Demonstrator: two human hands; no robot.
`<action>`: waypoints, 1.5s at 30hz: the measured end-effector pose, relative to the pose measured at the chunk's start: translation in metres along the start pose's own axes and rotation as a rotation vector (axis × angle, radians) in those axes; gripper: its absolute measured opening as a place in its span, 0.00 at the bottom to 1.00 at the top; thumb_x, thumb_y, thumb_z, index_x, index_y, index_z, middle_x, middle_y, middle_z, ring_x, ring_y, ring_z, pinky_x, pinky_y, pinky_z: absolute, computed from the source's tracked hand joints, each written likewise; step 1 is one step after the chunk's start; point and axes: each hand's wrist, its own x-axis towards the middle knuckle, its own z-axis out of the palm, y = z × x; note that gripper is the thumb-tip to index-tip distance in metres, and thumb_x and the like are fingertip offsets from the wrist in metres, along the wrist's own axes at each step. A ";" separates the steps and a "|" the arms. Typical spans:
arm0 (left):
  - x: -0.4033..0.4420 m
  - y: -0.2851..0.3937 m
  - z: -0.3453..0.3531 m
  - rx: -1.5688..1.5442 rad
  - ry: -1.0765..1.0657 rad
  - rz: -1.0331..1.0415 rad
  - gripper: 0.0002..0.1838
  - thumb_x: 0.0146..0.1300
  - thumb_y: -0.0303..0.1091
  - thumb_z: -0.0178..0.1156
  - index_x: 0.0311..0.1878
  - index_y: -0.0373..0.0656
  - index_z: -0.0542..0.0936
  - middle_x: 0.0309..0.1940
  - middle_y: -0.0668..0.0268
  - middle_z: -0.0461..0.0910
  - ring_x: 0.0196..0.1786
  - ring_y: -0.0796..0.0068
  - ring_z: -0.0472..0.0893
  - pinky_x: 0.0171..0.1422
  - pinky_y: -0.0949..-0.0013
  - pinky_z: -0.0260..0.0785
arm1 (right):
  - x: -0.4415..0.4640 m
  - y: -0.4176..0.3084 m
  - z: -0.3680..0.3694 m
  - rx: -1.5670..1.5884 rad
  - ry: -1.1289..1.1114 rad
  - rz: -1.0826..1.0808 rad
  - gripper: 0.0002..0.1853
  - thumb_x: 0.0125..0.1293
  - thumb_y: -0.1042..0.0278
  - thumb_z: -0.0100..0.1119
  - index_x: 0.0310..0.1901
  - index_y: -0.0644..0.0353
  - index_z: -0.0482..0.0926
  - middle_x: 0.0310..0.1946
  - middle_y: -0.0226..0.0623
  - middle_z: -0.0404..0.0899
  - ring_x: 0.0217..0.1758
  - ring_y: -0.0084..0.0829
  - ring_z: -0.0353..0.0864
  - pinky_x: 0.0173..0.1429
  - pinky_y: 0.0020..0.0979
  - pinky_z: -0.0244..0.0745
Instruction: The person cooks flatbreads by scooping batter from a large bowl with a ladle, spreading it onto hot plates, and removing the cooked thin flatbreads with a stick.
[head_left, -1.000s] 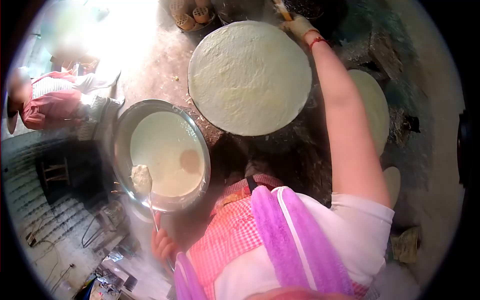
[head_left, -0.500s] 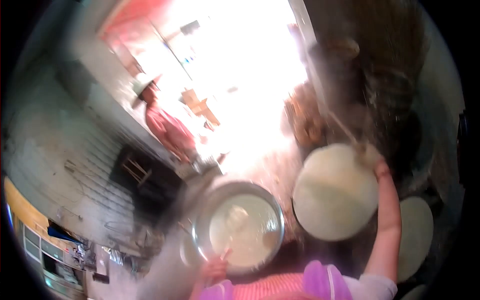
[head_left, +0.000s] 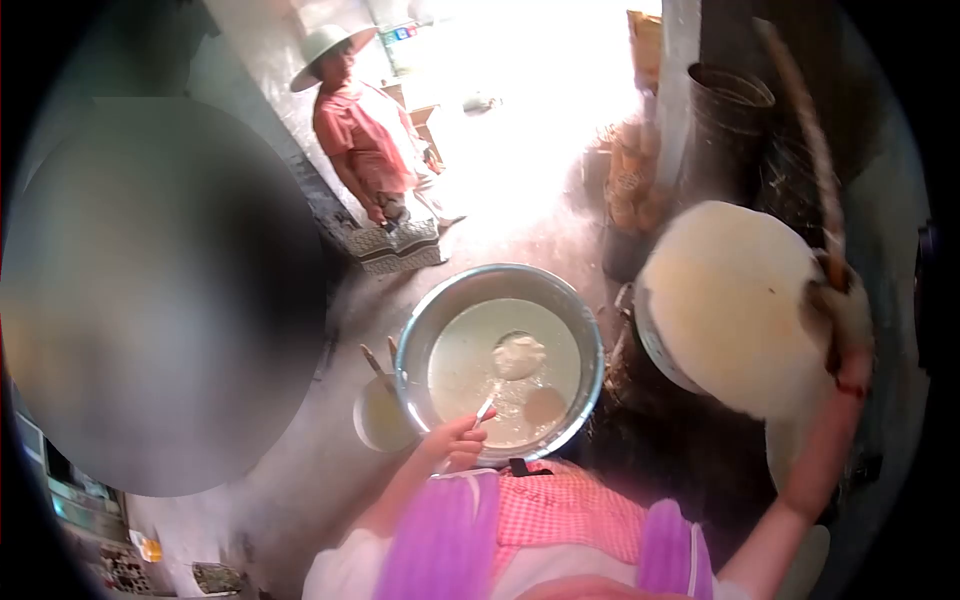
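My left hand [head_left: 460, 440] is closed around the thin handle of a ladle [head_left: 485, 410]. The ladle's head seems to be in the wide metal basin [head_left: 402, 375], where a thick white lump [head_left: 518, 356] shows in pale, batter-like liquid [head_left: 465, 335]. My right hand [head_left: 848, 310], in a pale glove with dark patches, is at the right edge of a large round griddle covered with a pale layer [head_left: 730, 300]. A long wooden stick [head_left: 815, 150] runs up from that hand, which appears closed on it; the fingers are partly hidden.
A person in a wide hat [head_left: 375, 140] stands beyond the basin, by a patterned bag [head_left: 395, 245]. A small bowl [head_left: 382, 415] with sticks is left of the basin. A dark bucket [head_left: 730, 100] stands at the back right. A grey blur hides the left side.
The view has turned, and the basin and griddle sit higher in it. My right hand has moved along the griddle's right edge, with the stick more upright. My left hand still grips the ladle.
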 end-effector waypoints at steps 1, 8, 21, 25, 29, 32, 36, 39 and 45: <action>-0.002 0.008 0.010 0.176 0.125 -0.005 0.20 0.77 0.37 0.40 0.69 0.47 0.61 0.22 0.75 0.57 0.17 0.87 0.56 0.17 0.82 0.51 | -0.025 -0.006 0.001 0.036 0.081 0.025 0.25 0.57 0.73 0.61 0.58 0.61 0.74 0.40 0.25 0.77 0.37 0.15 0.73 0.43 0.20 0.70; 0.015 0.042 0.018 0.646 0.259 -0.285 0.18 0.75 0.37 0.45 0.65 0.51 0.65 0.21 0.76 0.56 0.15 0.91 0.53 0.13 0.85 0.45 | -0.291 0.072 -0.033 -0.032 0.673 0.228 0.25 0.67 0.62 0.59 0.61 0.69 0.72 0.52 0.34 0.75 0.51 0.27 0.74 0.56 0.27 0.68; 0.015 -0.164 -0.022 0.455 0.190 -1.300 0.23 0.77 0.37 0.37 0.72 0.46 0.58 0.20 0.74 0.56 0.13 0.86 0.55 0.12 0.79 0.51 | -1.085 -0.038 0.175 -0.364 1.425 1.053 0.32 0.62 0.55 0.56 0.67 0.57 0.68 0.65 0.34 0.69 0.68 0.34 0.64 0.69 0.33 0.60; -0.035 -0.266 -0.058 0.510 0.344 -1.441 0.25 0.78 0.38 0.31 0.75 0.47 0.52 0.23 0.72 0.55 0.15 0.83 0.55 0.16 0.79 0.52 | -1.202 -0.153 0.214 -0.347 2.008 1.094 0.31 0.57 0.59 0.65 0.63 0.58 0.71 0.52 0.37 0.77 0.56 0.31 0.73 0.59 0.34 0.69; -0.054 -0.226 0.059 0.546 0.440 -1.686 0.25 0.78 0.37 0.32 0.75 0.46 0.51 0.23 0.71 0.57 0.15 0.83 0.56 0.17 0.79 0.53 | -0.995 -0.452 0.236 -1.154 1.653 1.663 0.24 0.57 0.58 0.65 0.52 0.64 0.76 0.43 0.50 0.83 0.35 0.42 0.85 0.39 0.38 0.79; -0.042 -0.218 0.060 0.558 0.349 -1.821 0.25 0.78 0.37 0.32 0.75 0.48 0.50 0.25 0.70 0.59 0.15 0.82 0.57 0.16 0.78 0.53 | -0.994 -0.419 0.280 -1.243 1.652 1.346 0.22 0.58 0.68 0.64 0.55 0.56 0.78 0.48 0.42 0.83 0.49 0.35 0.82 0.55 0.28 0.75; -0.078 -0.226 0.085 0.682 0.241 -1.868 0.26 0.78 0.39 0.31 0.76 0.51 0.47 0.25 0.69 0.60 0.15 0.81 0.60 0.15 0.77 0.55 | -1.045 -0.232 0.345 -1.295 1.424 2.014 0.20 0.61 0.63 0.54 0.56 0.55 0.77 0.44 0.38 0.82 0.47 0.35 0.81 0.56 0.37 0.73; -0.096 -0.243 0.094 0.764 0.292 -1.786 0.26 0.78 0.42 0.28 0.75 0.47 0.50 0.24 0.69 0.60 0.16 0.82 0.60 0.16 0.77 0.57 | -1.077 -0.065 0.408 -1.358 1.417 1.951 0.20 0.64 0.62 0.48 0.56 0.52 0.77 0.46 0.36 0.81 0.50 0.37 0.79 0.59 0.40 0.71; -0.115 -0.272 0.097 0.751 0.166 -1.773 0.29 0.78 0.37 0.30 0.76 0.48 0.35 0.28 0.65 0.61 0.18 0.79 0.61 0.22 0.71 0.62 | -1.081 0.057 0.483 -0.913 1.658 1.790 0.18 0.63 0.70 0.47 0.52 0.51 0.80 0.53 0.34 0.80 0.57 0.37 0.77 0.63 0.36 0.69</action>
